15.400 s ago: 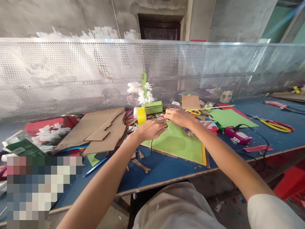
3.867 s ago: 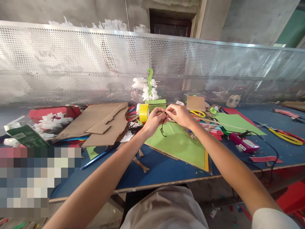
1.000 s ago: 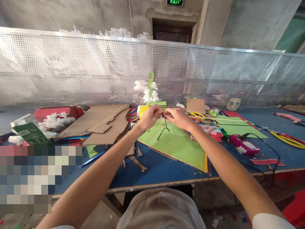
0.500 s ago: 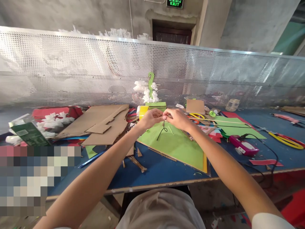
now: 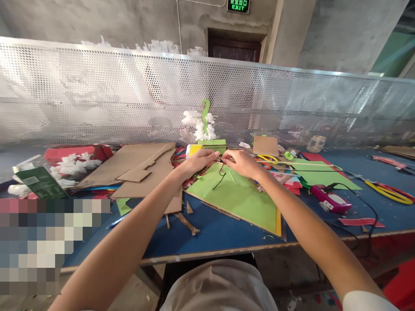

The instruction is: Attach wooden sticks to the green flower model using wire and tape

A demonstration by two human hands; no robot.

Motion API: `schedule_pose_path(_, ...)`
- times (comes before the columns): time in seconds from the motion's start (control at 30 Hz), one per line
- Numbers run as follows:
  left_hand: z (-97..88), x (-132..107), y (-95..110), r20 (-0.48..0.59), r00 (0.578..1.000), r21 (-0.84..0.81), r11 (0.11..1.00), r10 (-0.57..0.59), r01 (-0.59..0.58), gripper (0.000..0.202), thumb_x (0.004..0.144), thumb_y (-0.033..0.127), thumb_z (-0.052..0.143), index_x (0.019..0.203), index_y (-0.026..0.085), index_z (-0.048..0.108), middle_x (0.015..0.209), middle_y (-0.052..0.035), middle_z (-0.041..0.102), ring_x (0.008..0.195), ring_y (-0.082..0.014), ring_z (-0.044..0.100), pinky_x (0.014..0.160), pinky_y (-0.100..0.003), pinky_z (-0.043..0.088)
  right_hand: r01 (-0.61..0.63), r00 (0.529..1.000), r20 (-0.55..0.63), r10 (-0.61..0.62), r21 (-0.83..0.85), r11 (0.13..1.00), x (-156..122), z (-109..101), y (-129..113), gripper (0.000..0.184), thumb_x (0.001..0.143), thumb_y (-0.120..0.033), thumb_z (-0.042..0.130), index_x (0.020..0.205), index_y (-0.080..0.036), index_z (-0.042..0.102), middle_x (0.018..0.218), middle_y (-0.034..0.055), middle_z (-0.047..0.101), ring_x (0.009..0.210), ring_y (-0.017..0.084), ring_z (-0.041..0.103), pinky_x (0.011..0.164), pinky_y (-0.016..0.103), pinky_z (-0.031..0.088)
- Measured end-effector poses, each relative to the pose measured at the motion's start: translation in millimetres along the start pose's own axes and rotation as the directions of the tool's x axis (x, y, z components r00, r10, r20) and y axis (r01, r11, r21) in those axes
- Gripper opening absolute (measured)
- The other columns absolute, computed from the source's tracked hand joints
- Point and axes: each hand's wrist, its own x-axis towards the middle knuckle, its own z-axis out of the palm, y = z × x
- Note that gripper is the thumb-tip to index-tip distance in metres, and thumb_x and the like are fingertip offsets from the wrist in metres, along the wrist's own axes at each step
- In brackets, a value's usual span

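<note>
A thin black cord (image 5: 222, 173) hangs in a loose curl between my hands, over the green sheet (image 5: 240, 196). My right hand (image 5: 239, 162) pinches the cord between thumb and fingertips. Just to its left, my left hand (image 5: 201, 161) has its fingers closed near the same cord, which seems to run into them; the exact grip is small and partly hidden. Behind my left hand stands a yellow-and-white roll (image 5: 195, 150), partly covered. Beyond it rises a green curved stem with white paper flowers (image 5: 205, 121) on a green base (image 5: 212, 144).
Cardboard pieces (image 5: 136, 166) lie to the left, near a green box (image 5: 40, 181). On the right are a magenta device (image 5: 332, 199) with a black cable, yellow-and-red handled scissors (image 5: 389, 192) and a clear jar (image 5: 316, 144). A perforated metal panel (image 5: 129, 99) borders the table's back.
My hands have drawn slightly apart, the left moving a little left. The loop in the black cord has changed shape, and its tail still hangs over the green sheet.
</note>
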Motion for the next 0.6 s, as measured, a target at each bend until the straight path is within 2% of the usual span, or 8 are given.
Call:
schedule_pose_path(0.07, -2.6, -2.0, 5.6, 0.046, 0.993, -0.192, 0.974, -0.110, 0.117, 0.034, 0.088, 0.050, 0.078, 0.076, 0.018, 0.073, 0.079, -0.0110, 0.072, 0.071, -0.0190, 0.068, 0.064, -0.031, 0.054, -0.002, 1.000, 0.019, 0.002, 0.012, 1.000, -0.9, -0.5, -2.0, 0.015, 0.099, -0.023, 0.061, 0.103, -0.020, 0.075, 0.097, 0.0067, 0.080, 0.086, 0.021, 0.072, 0.076, 0.029, 0.044)
schedule_pose_path(0.13, -3.2, -4.1, 12.3, 0.059, 0.986, -0.343, 0.925, -0.154, 0.164, 0.034, 0.090, 0.048, 0.077, 0.077, 0.017, 0.071, 0.081, -0.0104, 0.071, 0.072, -0.0173, 0.069, 0.069, -0.030, 0.057, 0.002, 0.999, 0.037, -0.004, 0.038, 0.999, -2.1, -0.9, -4.4, 0.015, 0.098, -0.022, 0.061, 0.103, -0.020, 0.075, 0.097, 0.0066, 0.080, 0.085, 0.020, 0.072, 0.076, 0.029, 0.045)
schedule_pose_path(0.3, 4.8, -5.9, 22.6, -0.063, 0.992, -0.560, 0.826, -0.111, 0.057, 0.035, 0.091, 0.038, 0.080, 0.073, 0.018, 0.058, 0.064, 0.0020, 0.052, 0.061, -0.0092, 0.059, 0.066, -0.022, 0.057, 0.033, 0.997, 0.061, -0.043, 0.156, 0.987, -3.9, -0.7, -7.9, 0.016, 0.099, -0.028, 0.061, 0.102, -0.019, 0.073, 0.091, 0.0051, 0.079, 0.080, 0.018, 0.069, 0.072, 0.028, 0.045)
schedule_pose_path(0.4, 11.5, -4.5, 22.9, -0.133, 0.986, -0.576, 0.817, -0.100, 0.005, 0.035, 0.092, 0.036, 0.079, 0.074, 0.017, 0.056, 0.065, 0.0040, 0.051, 0.049, -0.0027, 0.042, 0.047, -0.014, 0.042, 0.062, 0.994, 0.069, -0.081, 0.244, 0.968, -3.4, 0.2, -6.2, 0.021, 0.099, -0.035, 0.060, 0.102, -0.018, 0.071, 0.093, 0.0054, 0.077, 0.077, 0.018, 0.067, 0.071, 0.029, 0.047)
schedule_pose_path(0.47, 13.0, -3.4, 22.6, -0.164, 0.984, -0.540, 0.841, -0.063, -0.036, 0.034, 0.091, 0.036, 0.079, 0.075, 0.016, 0.056, 0.067, 0.0038, 0.054, 0.045, -0.0010, 0.031, 0.039, -0.015, 0.027, 0.072, 0.992, 0.076, -0.098, 0.290, 0.954, -3.0, 0.5, -4.3, 0.022, 0.099, -0.038, 0.060, 0.101, -0.018, 0.070, 0.093, 0.0057, 0.076, 0.077, 0.018, 0.066, 0.072, 0.029, 0.048)
schedule_pose_path(0.53, 10.0, -2.9, 23.1, -0.167, 0.986, -0.431, 0.899, 0.006, -0.078, 0.036, 0.090, 0.040, 0.080, 0.076, 0.016, 0.056, 0.071, 0.0010, 0.062, 0.045, -0.0014, 0.028, 0.039, -0.018, 0.022, 0.064, 0.991, 0.089, -0.096, 0.309, 0.949, -2.8, 0.3, -2.5, 0.023, 0.099, -0.039, 0.059, 0.101, -0.018, 0.070, 0.092, 0.0059, 0.076, 0.076, 0.018, 0.066, 0.072, 0.030, 0.048)
schedule_pose_path(0.6, 2.6, -3.5, 25.1, -0.160, 0.980, -0.246, 0.957, 0.117, -0.154, 0.038, 0.088, 0.046, 0.079, 0.078, 0.017, 0.057, 0.074, -0.0023, 0.069, 0.045, -0.0029, 0.029, 0.041, -0.021, 0.023, 0.053, 0.991, 0.100, -0.087, 0.308, 0.950, -2.8, -0.1, -1.1, 0.024, 0.098, -0.039, 0.060, 0.101, -0.018, 0.070, 0.093, 0.0064, 0.076, 0.076, 0.017, 0.065, 0.072, 0.030, 0.047)
